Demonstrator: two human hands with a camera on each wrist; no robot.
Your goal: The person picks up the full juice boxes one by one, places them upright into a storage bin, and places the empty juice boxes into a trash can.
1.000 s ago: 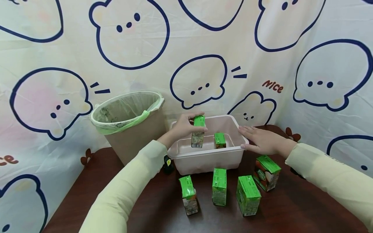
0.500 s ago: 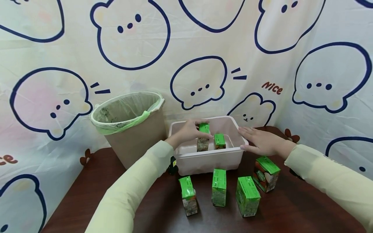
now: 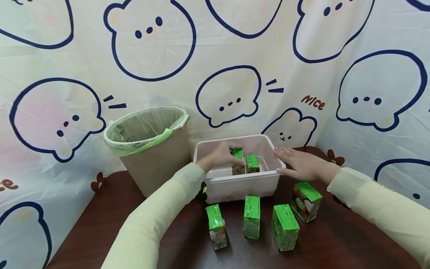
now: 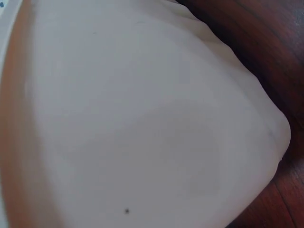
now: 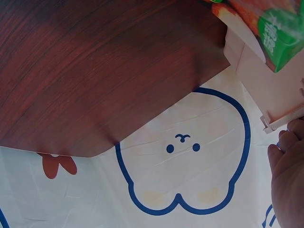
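Observation:
In the head view, my left hand (image 3: 223, 154) reaches into a pale pink plastic bin (image 3: 242, 188) and grips a small green-topped drink carton (image 3: 237, 154) by its sides, thumb in front. The carton stands upright, low in the bin, beside a second drink carton (image 3: 252, 163). My right hand (image 3: 298, 163) rests on the bin's right rim with fingers straight. Its fingers also show at the bin's edge in the right wrist view, where the hand (image 5: 289, 175) is partly cut off. A pale, blurred surface fills most of the left wrist view.
In front of the bin, several drink cartons stand on the dark wood table (image 3: 188, 243): a left one (image 3: 216, 226), a middle one (image 3: 252, 216), a larger one (image 3: 285, 228) and one by the right forearm (image 3: 306, 201). A lined waste bin (image 3: 158, 160) stands at left.
My left hand has lowered the carton into the bin and moved it right, up beside the other carton. The right hand has stayed on the rim.

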